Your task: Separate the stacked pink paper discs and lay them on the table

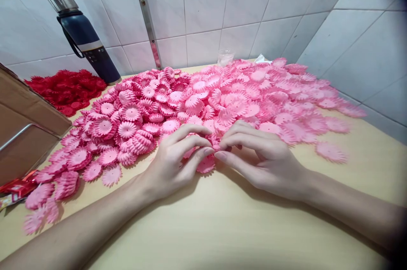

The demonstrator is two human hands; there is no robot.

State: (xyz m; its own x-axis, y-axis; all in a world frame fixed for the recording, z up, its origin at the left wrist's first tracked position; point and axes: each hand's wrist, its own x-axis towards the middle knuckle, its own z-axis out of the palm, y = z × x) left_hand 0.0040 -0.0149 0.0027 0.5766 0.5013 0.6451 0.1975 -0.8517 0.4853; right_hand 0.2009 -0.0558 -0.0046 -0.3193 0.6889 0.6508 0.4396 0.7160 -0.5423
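Observation:
My left hand [181,160] and my right hand [260,155] meet fingertip to fingertip over the front of a large heap of pink petal discs [171,97]. Both hands pinch the same small pink petal disc [215,142], which the fingers partly hide. Just below it, another pink disc [206,165] shows between the two thumbs. The discs are round with notched, fringed edges, and many have a small hole in the middle. Darker pink ones, some stacked, lie to the left, paler ones to the right.
A red pile of similar discs [71,90] lies at the back left, beside a dark blue flask [90,47]. A cardboard box [28,121] and a red wrapper [19,187] are at the left edge. A clear cup [225,57] stands against the tiled wall [203,3].

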